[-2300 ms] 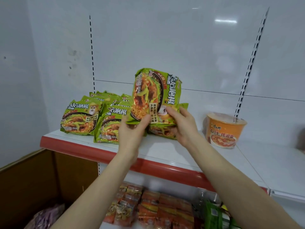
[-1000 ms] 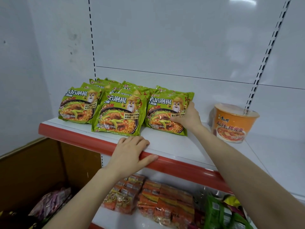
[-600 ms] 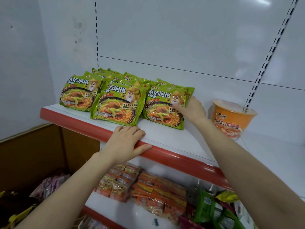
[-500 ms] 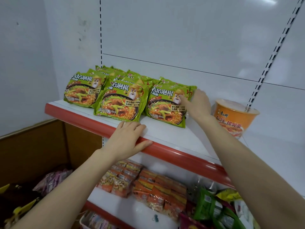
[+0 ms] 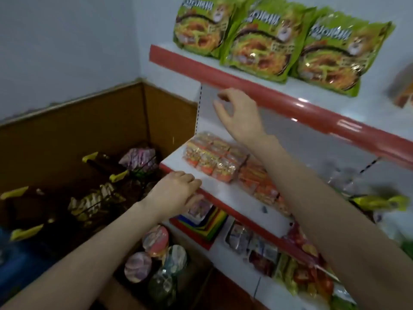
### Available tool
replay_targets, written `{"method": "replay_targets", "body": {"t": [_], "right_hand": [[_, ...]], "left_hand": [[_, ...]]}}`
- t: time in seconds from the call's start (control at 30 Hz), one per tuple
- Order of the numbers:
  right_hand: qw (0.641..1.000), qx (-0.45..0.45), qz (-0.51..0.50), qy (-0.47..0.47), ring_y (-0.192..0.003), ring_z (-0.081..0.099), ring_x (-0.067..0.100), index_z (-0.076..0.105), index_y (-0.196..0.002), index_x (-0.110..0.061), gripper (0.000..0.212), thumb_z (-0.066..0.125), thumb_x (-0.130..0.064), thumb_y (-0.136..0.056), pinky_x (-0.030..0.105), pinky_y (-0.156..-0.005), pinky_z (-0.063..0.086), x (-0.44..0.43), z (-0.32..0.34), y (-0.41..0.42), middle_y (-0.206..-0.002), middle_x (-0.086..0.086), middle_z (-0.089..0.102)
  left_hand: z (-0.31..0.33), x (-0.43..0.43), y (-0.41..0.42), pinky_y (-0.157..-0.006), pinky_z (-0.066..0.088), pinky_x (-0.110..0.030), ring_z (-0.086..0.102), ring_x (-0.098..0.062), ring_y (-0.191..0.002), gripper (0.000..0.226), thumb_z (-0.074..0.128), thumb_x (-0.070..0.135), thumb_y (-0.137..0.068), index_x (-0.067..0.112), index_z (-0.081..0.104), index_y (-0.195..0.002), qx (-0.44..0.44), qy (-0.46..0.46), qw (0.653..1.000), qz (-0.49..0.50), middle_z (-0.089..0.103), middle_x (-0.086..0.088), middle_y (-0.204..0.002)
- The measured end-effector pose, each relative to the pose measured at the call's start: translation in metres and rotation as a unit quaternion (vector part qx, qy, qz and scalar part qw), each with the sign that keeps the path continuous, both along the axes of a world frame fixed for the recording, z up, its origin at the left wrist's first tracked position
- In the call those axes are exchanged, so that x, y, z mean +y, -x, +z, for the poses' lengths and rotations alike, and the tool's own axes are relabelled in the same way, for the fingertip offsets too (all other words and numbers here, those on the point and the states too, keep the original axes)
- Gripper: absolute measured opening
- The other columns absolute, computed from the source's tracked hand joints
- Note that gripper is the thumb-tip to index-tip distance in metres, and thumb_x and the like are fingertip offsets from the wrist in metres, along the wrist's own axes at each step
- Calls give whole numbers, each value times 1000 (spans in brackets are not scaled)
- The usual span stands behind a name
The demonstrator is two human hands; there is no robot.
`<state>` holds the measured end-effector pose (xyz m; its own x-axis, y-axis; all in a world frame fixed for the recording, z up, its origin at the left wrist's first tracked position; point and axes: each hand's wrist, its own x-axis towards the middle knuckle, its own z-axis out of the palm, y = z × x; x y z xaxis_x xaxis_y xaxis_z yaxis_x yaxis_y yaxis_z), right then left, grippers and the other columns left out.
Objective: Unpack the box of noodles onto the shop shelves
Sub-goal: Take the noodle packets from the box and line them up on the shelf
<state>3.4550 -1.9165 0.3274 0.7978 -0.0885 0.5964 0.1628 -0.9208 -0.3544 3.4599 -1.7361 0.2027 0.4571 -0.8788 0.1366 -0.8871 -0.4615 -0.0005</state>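
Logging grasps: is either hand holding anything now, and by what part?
Nothing is held. The right hand hangs empty, fingers loose, under the top shelf's red edge; the left hand lies on the middle shelf's front edge.

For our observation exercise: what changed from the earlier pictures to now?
The right hand let go of the rightmost green noodle pack and dropped below the top shelf, empty. The left hand moved from that shelf's red edge down to the lower shelf. The packs stayed put.

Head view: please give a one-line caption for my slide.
Green noodle packets stand on the upper shelf; the left hand and right hand are empty below it.
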Motion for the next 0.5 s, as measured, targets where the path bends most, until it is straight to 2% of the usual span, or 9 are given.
{"method": "replay_targets", "body": {"t": [0.07, 0.17, 0.23, 0.3, 0.4, 0.5], "right_hand": [[998, 60, 16, -12, -104, 57, 28, 60, -112, -2, 32, 48, -24, -93, 31, -84, 40, 29, -51, -4, -109, 15, 64], [985, 168, 17, -29, -102, 57, 25, 59, -113, -6, 31, 48, -28, -93, 27, -78, 39, 61, -135, -1, -109, 11, 63], [969, 245, 9, -37, -106, 56, 25, 55, -118, -5, 34, 46, -28, -95, 27, -79, 38, 74, -184, 9, -115, 12, 61], [950, 307, 8, -55, -105, 55, 27, 53, -119, -3, 33, 45, -26, -96, 28, -76, 39, 82, -228, 19, -115, 14, 59], [922, 378, 2, -84, -108, 55, 32, 51, -121, -1, 35, 45, -24, -96, 41, -86, 46, 91, -296, 32, -118, 19, 58], [892, 443, -19, -85, -105, 54, 35, 52, -117, 0, 33, 46, -24, -96, 41, -83, 45, 92, -373, 49, -114, 20, 58]], "left_hand": [[-38, 37, 3, -64, 53, -29, 66, -22, -72, 53, 29, 45, -86, 12, 69, -97, 35, -24, 999, 32, 69, -4, -83], [-96, 83, 18, -79, 49, -35, 62, -27, -93, 65, 17, 49, -87, 9, 62, -113, 117, -39, 989, 80, 65, -9, -102], [-132, 106, 29, -86, 43, -34, 56, -26, -104, 52, 24, 45, -94, 12, 54, -122, 149, -78, 979, 117, 59, -8, -114], [-164, 122, 38, -87, 41, -32, 52, -25, -109, 40, 35, 39, -97, 14, 50, -124, 190, -133, 962, 147, 54, -7, -119], [-214, 137, 47, -85, 46, -35, 53, -26, -107, 37, 39, 37, -96, 11, 50, -120, 233, -170, 940, 184, 54, -10, -118], [-272, 138, 58, -83, 48, -36, 54, -28, -108, 38, 40, 35, -96, 10, 48, -124, 268, -202, 919, 206, 54, -12, -120]]}}
